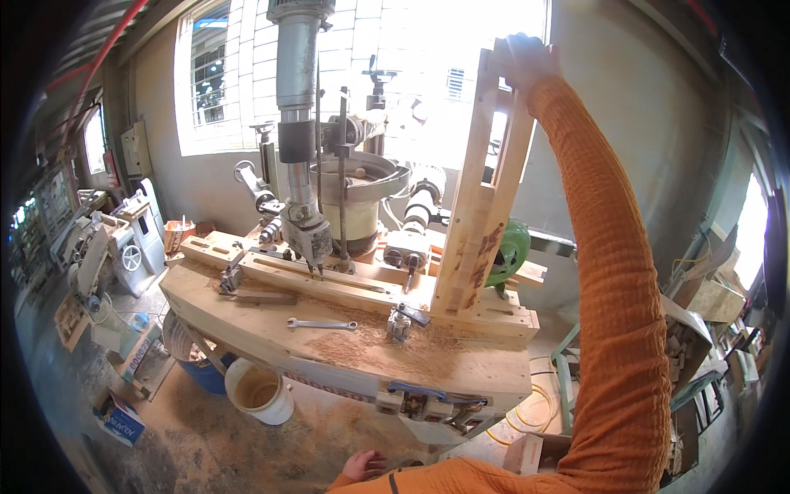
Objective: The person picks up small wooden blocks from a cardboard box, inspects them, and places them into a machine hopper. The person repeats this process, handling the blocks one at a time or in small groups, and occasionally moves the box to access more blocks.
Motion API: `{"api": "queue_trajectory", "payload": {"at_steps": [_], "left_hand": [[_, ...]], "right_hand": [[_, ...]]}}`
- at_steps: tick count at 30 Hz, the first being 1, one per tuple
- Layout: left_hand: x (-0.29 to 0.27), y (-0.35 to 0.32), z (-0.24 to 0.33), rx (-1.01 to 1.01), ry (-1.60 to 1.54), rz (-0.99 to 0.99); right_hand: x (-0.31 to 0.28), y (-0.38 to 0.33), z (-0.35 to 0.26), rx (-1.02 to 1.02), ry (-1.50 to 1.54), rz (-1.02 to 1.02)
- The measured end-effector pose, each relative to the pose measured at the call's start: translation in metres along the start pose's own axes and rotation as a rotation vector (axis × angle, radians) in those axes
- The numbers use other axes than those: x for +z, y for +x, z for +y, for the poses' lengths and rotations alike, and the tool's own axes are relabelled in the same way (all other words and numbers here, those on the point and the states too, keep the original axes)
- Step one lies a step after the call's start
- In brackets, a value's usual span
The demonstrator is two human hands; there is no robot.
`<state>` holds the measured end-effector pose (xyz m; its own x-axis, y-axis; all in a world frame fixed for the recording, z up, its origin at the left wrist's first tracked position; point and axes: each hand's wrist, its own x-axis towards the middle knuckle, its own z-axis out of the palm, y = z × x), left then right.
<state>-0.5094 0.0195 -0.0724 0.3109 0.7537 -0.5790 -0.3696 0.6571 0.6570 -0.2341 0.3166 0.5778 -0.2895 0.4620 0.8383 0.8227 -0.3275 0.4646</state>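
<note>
My right arm reaches up, and my right hand point(527, 62) is closed over the top of a tall wooden frame point(479, 214). Two upright posts with a slot between them make up this frame. It stands at the right end of a wooden machine bench, and dark marks show on its lower part. At the lower edge my left hand point(362, 465) hangs low, with nothing in it and its fingers loosely apart. A vertical drilling head point(306, 235) with its bit pointing down is over a wooden guide rail point(317, 280). Another drill point(409, 255) points toward the bench from behind.
A combination wrench point(322, 324), a toggle clamp point(399, 323) and wood shavings point(346, 350) lie on the bench. Switches point(432, 405) are on its front. A white bucket point(259, 391) stands on the floor below. Behind the frame is a green round machine part point(512, 253).
</note>
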Motion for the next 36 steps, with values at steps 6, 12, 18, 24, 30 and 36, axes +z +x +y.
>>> {"api": "queue_trajectory", "payload": {"at_steps": [6,12,18,24,30,36], "left_hand": [[-0.008,0.008,-0.006,0.008,0.018,-0.021],[0.000,0.004,-0.003,0.007,0.028,0.008],[-0.012,-0.009,-0.002,0.026,-0.028,0.060],[0.000,-0.004,-0.004,-0.019,0.063,-0.040],[0.015,0.000,-0.010,-0.152,0.155,-0.063],[0.080,0.033,-0.018,-0.174,0.509,-0.325]], "right_hand": [[0.003,-0.020,-0.014,-0.008,0.124,-0.096],[-0.018,-0.053,0.019,-0.161,0.354,0.295],[-0.057,-0.206,-0.020,-0.149,1.026,0.496],[-0.034,-0.414,-0.066,0.196,1.244,0.036],[-0.023,-0.525,-0.050,0.324,1.175,-0.345],[-0.022,-0.587,0.035,0.486,1.074,-0.748]]}}
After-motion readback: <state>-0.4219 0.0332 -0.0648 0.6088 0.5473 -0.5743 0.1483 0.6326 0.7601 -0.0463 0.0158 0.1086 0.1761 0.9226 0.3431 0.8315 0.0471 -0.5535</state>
